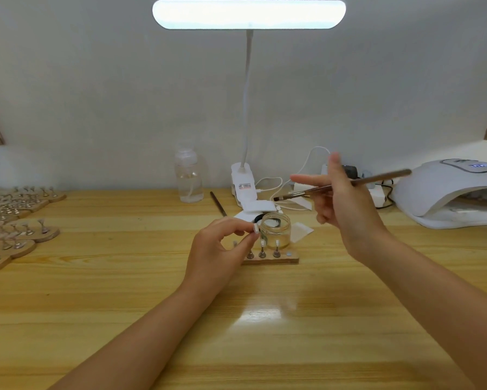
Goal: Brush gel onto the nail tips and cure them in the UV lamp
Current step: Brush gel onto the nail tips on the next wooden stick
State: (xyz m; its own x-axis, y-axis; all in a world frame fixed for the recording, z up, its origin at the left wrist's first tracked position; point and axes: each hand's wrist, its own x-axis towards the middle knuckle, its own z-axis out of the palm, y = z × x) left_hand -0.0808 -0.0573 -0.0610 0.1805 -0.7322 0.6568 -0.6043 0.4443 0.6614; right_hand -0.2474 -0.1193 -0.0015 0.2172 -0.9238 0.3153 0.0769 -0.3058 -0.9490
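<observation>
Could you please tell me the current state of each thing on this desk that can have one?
Desk lamp: switched on.
UV lamp: display lit, something inside.
Glass jar: lid off.
Clear bottle: capped, part full.
Brush: held in the air by right hand.
Nail tip: pinched by left hand.
Wooden holder: one spot vacant.

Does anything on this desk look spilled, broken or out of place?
Nothing spilled or broken. One oddity: the wooden strip by the glass jar has an empty spot at its right end; the left hand pinches a nail tip.
</observation>
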